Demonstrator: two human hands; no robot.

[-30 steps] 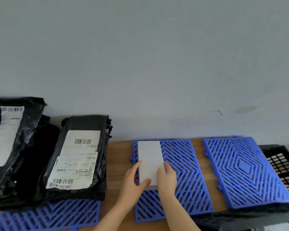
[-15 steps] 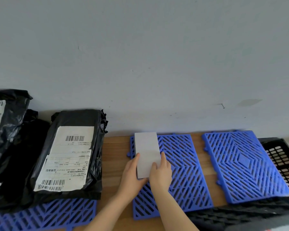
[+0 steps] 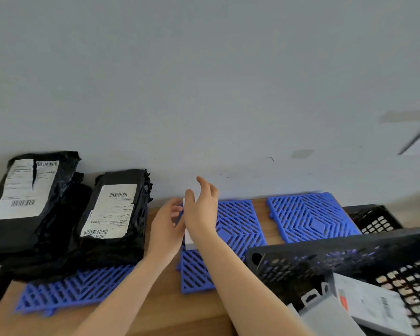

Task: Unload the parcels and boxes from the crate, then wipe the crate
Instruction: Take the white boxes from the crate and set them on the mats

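Mats (image 3: 240, 229) of blue slotted plastic lie on the wooden surface (image 3: 170, 311), and a white box (image 3: 189, 241) rests on the middle one, long axis running from the person toward the wall, half hidden by the hands. The left hand (image 3: 166, 226) is beside its left edge with fingers loosely bent, and the right hand (image 3: 201, 209) hovers above, fingers spread, gripping nothing. Glossy black bagged parcels (image 3: 112, 214) lie left; the black lattice crate (image 3: 349, 253), right, holds grey boxes (image 3: 325, 316).

Black parcels (image 3: 112, 214), blue lattice mats (image 3: 238, 229)
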